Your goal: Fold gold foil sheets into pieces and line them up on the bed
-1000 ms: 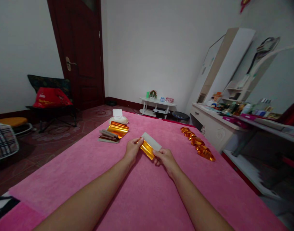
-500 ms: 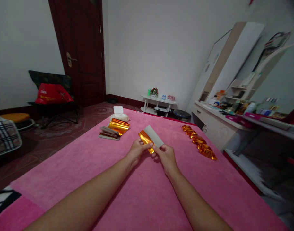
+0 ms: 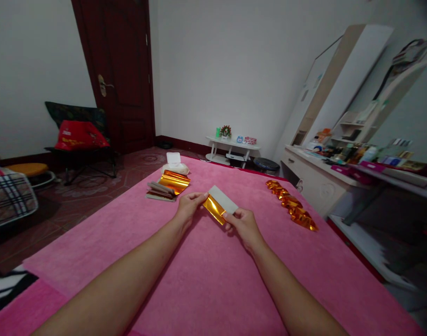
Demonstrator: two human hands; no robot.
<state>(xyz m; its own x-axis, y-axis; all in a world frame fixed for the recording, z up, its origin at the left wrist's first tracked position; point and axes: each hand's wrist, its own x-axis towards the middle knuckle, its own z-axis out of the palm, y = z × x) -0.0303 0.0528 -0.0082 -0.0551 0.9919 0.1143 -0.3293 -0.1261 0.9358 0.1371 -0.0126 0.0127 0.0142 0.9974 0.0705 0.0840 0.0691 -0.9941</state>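
Between my hands is a sheet of gold foil paper (image 3: 214,208), its gold side folded over along one edge and its pale grey back showing beyond. My left hand (image 3: 189,207) pinches the far left corner of the fold. The near end is gripped by my right hand (image 3: 244,224), thumb on top of the gold strip and fingers underneath. Left of my hands lies a stack of gold foil sheets (image 3: 175,183), with grey-backed folded pieces (image 3: 161,191) beside it. To the right, several folded gold foil pieces (image 3: 291,203) lie in a slanting row.
A pink cloth (image 3: 206,280) covers the surface under my hands. At its far edge sits a pack of wipes (image 3: 175,167) with its lid up. A cluttered dressing table (image 3: 314,175) stands right; a chair with a red bag (image 3: 81,135) is at left.
My left hand has slid along the fold from the near end to the far left corner. The right hand keeps its hold. The view has shifted slightly.
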